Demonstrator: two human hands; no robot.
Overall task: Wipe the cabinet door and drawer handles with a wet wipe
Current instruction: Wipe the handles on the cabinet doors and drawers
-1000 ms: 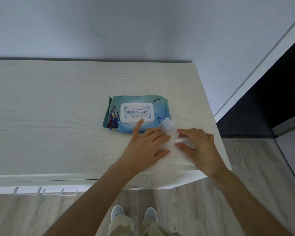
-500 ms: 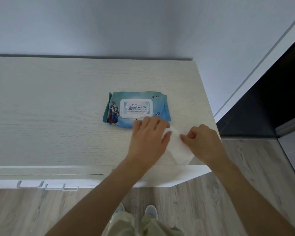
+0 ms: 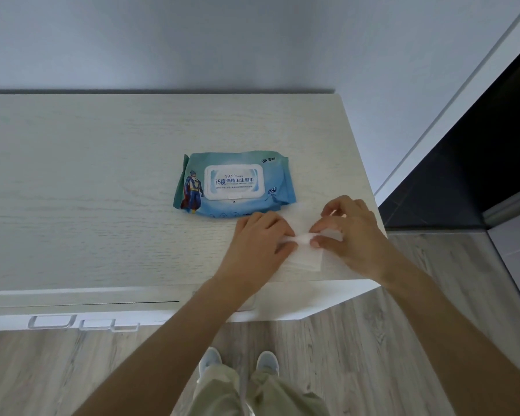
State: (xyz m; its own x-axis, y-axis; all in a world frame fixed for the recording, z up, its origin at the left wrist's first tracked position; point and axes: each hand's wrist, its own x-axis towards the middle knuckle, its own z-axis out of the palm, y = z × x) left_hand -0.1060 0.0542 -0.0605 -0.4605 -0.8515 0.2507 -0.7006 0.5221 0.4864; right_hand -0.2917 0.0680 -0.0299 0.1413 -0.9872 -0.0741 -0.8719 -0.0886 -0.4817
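Wipe out on worktop, pinched by fingers of left hand and right hand; handles not yet wiped.

Pale matt wood-grain cabinet top; glossy crinkled teal plastic wipe pack; soft white matt cloth-like wet wipe.

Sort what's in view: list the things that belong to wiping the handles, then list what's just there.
Part of the job:
wet wipe, being folded on the cabinet top
left hand and right hand, both holding the wipe
wipe pack, lid closed
drawer handles below the front edge

Just there:
wood floor
shoes
wall
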